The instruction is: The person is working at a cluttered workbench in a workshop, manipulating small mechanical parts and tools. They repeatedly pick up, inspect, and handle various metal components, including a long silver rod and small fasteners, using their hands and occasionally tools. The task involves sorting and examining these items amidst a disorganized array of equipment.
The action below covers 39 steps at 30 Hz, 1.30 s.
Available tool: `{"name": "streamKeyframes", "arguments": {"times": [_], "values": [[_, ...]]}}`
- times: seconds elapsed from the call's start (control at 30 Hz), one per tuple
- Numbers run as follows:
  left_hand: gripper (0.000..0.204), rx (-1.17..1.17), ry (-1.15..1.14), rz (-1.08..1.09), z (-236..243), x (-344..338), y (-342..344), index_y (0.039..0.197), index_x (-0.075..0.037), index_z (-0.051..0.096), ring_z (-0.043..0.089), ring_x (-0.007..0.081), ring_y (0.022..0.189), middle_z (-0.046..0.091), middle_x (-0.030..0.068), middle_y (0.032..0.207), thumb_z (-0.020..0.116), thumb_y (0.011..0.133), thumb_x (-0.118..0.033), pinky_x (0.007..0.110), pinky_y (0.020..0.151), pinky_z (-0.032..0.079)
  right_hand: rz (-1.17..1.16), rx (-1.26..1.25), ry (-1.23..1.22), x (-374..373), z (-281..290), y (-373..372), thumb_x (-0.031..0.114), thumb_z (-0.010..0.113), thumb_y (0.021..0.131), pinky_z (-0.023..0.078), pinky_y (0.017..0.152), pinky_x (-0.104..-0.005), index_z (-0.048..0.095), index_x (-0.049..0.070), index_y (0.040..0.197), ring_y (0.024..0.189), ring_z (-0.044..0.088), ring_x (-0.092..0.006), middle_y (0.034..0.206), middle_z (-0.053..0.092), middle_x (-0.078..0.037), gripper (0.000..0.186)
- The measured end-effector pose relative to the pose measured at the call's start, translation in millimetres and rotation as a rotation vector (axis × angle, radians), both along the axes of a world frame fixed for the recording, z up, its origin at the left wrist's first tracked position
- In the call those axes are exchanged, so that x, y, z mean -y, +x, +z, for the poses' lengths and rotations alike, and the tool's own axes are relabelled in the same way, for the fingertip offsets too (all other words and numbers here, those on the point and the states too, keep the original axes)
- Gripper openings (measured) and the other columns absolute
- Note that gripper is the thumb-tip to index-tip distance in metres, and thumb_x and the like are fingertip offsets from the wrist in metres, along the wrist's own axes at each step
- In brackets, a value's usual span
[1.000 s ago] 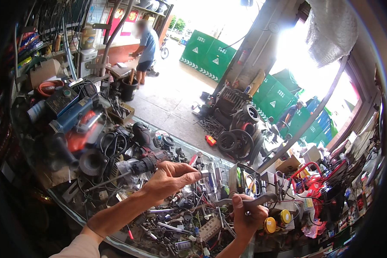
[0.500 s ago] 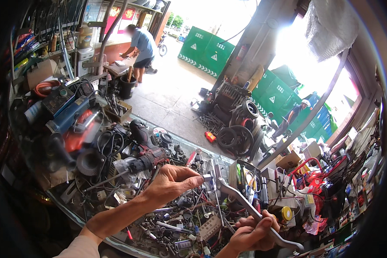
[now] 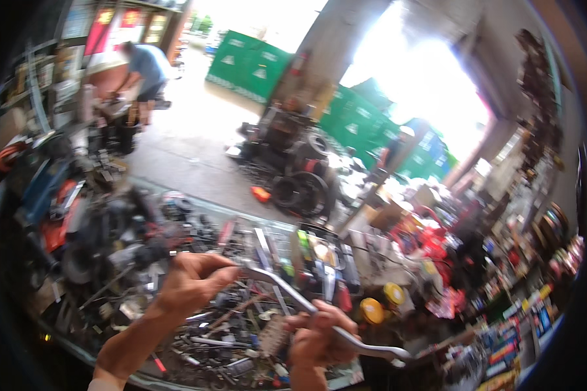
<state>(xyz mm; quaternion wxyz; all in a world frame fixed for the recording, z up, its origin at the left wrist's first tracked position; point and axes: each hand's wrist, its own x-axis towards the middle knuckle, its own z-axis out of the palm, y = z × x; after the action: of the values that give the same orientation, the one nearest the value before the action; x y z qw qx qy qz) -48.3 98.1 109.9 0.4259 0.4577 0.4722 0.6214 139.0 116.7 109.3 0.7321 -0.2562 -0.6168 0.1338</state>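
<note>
A bent silver metal lever [image 3: 292, 294] slants across in front of me, its lower end curving away to the right. My right hand [image 3: 316, 344] is wrapped round its lower half. At its upper end, my left hand [image 3: 192, 281] has thumb and forefinger pinched together. The small dark metal piece seen in those fingers a moment earlier is now blurred and mostly hidden, close against or touching the lever's end; I cannot tell whether it sits in it. Beneath both hands lies a heap of loose metal parts and tools [image 3: 225, 339].
A black box of hand tools [image 3: 319, 228] stands beyond the lever. Yellow round lids [image 3: 372, 311] and red plastic bags [image 3: 430, 238] are on the right. Past the glass-edged bench stand tyres [image 3: 300, 192] and green barriers [image 3: 248, 68]. A person in blue [image 3: 150, 68] bends over at the far left.
The view has swung right and blurred, so the surroundings sit further left. The lever's upper end and my left fingertips have come together. My right hand keeps its hold on the lever.
</note>
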Motion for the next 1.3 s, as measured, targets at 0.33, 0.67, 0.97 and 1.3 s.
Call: {"name": "streamKeyframes", "arguments": {"times": [0.33, 0.67, 0.97, 1.3], "values": [[0.012, -0.017, -0.014, -0.055, 2.5, -7.6, 6.3, 0.085, 0.005, 0.066, 0.053, 0.0045, 0.063, 0.064, 0.003, 0.072, 0.065, 0.08, -0.006, 0.019, 0.058, 0.043, -0.038, 0.146, -0.02, -6.0, 33.5, 3.1, 0.011, 0.065, 0.082, 0.043, 0.041, -0.021, 0.064, -0.006, 0.084, 0.045, 0.057, -0.0106, 0.061, 0.063, -0.01, 0.017], [0.014, 0.077, -0.042, -0.038, 12.7, -3.4, -2.8, 0.083, 0.003, 0.067, 0.046, 0.0019, 0.053, 0.058, -0.0005, 0.061, 0.065, 0.081, -0.011, 0.018, 0.047, 0.035, 0.456, 0.02, -0.741, -37.1, 49.5, 30.8, 0.026, 0.058, 0.087, 0.022, 0.034, -0.0191, 0.062, -0.002, 0.072, 0.034, 0.033, -0.0017, 0.048, 0.049, 0.001, 0.032], [0.012, 0.193, -0.02, -0.043, 16.7, 2.1, -3.3, 0.088, 0.001, 0.066, 0.044, 0.0003, 0.055, 0.058, -0.0038, 0.066, 0.064, 0.082, -0.009, 0.017, 0.048, 0.033, 0.344, 0.558, -0.584, -41.2, 18.5, 16.7, 0.023, 0.059, 0.087, 0.029, 0.039, -0.0243, 0.062, 0.0, 0.069, 0.045, 0.04, -0.0029, 0.05, 0.048, 0.003, 0.03], [0.008, 0.135, 0.035, 0.029, 13.9, -2.0, 1.3, 0.077, 0.005, 0.062, 0.047, 0.0044, 0.055, 0.057, 0.001, 0.065, 0.06, 0.079, -0.002, 0.019, 0.049, 0.036, 0.324, 0.433, -0.517, -41.5, 27.4, 32.9, 0.024, 0.057, 0.089, 0.035, 0.045, -0.0253, 0.06, -0.001, 0.077, 0.052, 0.04, -0.0045, 0.054, 0.049, 0.0, 0.028]]}}
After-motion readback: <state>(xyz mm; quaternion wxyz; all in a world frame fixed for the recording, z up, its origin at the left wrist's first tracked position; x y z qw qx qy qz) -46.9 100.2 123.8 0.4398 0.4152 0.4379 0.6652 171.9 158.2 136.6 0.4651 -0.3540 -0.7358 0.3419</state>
